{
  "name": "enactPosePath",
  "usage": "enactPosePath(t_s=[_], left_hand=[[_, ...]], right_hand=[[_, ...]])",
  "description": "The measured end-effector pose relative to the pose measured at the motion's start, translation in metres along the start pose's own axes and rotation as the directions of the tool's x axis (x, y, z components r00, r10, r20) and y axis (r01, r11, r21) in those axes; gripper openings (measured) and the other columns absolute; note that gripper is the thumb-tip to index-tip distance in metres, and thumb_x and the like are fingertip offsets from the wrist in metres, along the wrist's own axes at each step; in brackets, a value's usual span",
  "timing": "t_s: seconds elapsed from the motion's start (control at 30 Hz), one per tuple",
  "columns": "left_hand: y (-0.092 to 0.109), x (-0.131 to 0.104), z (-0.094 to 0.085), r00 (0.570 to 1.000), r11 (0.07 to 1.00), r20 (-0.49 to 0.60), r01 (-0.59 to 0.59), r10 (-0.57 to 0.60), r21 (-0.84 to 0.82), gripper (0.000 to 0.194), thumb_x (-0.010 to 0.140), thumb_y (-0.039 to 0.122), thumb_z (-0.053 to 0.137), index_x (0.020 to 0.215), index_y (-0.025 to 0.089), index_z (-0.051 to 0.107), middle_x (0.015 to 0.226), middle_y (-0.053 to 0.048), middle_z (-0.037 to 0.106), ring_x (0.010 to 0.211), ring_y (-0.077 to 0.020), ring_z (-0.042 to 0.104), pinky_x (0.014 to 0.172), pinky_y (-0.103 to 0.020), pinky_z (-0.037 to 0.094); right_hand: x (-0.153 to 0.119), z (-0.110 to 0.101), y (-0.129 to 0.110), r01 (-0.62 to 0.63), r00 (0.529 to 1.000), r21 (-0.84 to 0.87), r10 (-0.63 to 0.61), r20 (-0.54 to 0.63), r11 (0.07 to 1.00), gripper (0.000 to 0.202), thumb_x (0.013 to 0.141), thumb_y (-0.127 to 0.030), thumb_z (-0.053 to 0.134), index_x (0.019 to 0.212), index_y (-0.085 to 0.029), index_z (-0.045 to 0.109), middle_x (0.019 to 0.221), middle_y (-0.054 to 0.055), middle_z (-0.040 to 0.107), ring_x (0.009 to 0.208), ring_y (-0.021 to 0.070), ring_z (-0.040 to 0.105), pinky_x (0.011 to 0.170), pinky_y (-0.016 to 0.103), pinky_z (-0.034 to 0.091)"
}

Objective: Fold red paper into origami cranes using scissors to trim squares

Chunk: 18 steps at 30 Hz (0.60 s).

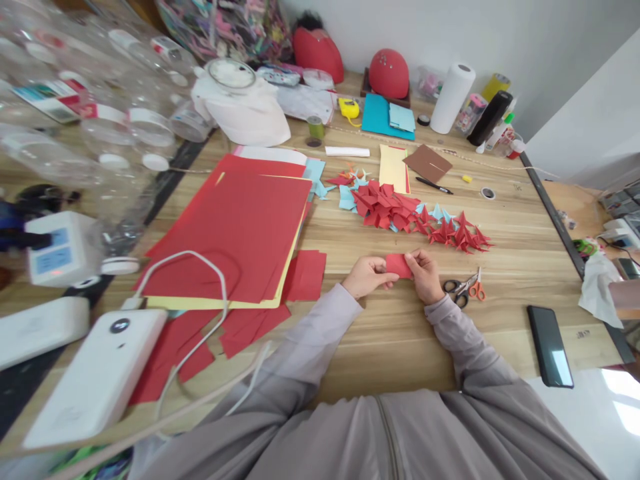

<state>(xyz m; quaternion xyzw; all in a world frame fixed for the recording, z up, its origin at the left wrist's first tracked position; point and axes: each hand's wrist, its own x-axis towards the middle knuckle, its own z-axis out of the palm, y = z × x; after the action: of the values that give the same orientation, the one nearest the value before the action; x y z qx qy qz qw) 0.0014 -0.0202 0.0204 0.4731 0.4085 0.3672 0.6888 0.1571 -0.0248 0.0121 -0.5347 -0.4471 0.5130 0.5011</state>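
Observation:
Between my two hands is a small red piece of paper (399, 265), held above the wooden table. My left hand (366, 275) pinches its left edge between thumb and fingers. On the opposite edge, my right hand (424, 272) grips it with the thumb on top. Just right of that hand lie black-handled scissors (461, 291) and orange-handled scissors (477, 288). Beyond the hands is a heap of folded red paper pieces (385, 207), with pointed red origami shapes (457, 233) trailing to the right and some light blue ones among them.
Large red sheets (235, 227) are stacked at left, with cut red pieces (306, 275) beside them. A white power bank (100, 373) and its cable (200, 257) lie nearer. Clear plastic bottles (110, 127) crowd the far left. A phone (550, 347) rests at right; brown paper (429, 164) lies behind.

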Motion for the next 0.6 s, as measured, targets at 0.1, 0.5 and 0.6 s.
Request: enactPosePath(t_s=[0.1, 0.5, 0.6], left_hand=[[0.0006, 0.0003, -0.0002, 0.998, 0.998, -0.064, -0.02, 0.017, -0.052, 0.031, 0.053, 0.034, 0.081, 0.061, 0.012, 0.062, 0.051, -0.003, 0.062, 0.045, -0.012, 0.057, 0.046, -0.025, 0.048], [0.0015, 0.0021, -0.0015, 0.986, 0.971, -0.158, 0.008, -0.046, -0.238, 0.038, 0.056, 0.044, 0.078, 0.062, 0.011, 0.058, 0.058, -0.007, 0.067, 0.046, -0.0143, 0.06, 0.045, -0.025, 0.05], [0.0033, 0.0021, -0.0004, 0.985, 0.959, -0.168, -0.012, -0.037, -0.281, 0.039, 0.058, 0.044, 0.077, 0.069, 0.01, 0.062, 0.056, -0.005, 0.065, 0.048, -0.014, 0.061, 0.047, -0.025, 0.051]], right_hand=[[0.0003, -0.0015, 0.0016, -0.008, 1.0, 0.004, 0.008, 0.021, 1.0, 0.041, 0.075, -0.06, 0.056, 0.067, -0.02, 0.05, 0.045, -0.007, 0.047, 0.039, 0.0073, 0.038, 0.04, 0.021, 0.029], [-0.0028, -0.0013, -0.0035, 0.033, 0.99, -0.008, -0.031, 0.14, 0.999, 0.038, 0.075, -0.051, 0.062, 0.059, -0.019, 0.049, 0.046, -0.004, 0.053, 0.044, 0.0083, 0.044, 0.048, 0.023, 0.035], [-0.0016, -0.0034, -0.0031, -0.007, 0.991, 0.105, -0.007, 0.133, 0.994, 0.038, 0.075, -0.047, 0.064, 0.055, -0.019, 0.047, 0.044, -0.005, 0.051, 0.041, 0.0077, 0.04, 0.045, 0.022, 0.032]])
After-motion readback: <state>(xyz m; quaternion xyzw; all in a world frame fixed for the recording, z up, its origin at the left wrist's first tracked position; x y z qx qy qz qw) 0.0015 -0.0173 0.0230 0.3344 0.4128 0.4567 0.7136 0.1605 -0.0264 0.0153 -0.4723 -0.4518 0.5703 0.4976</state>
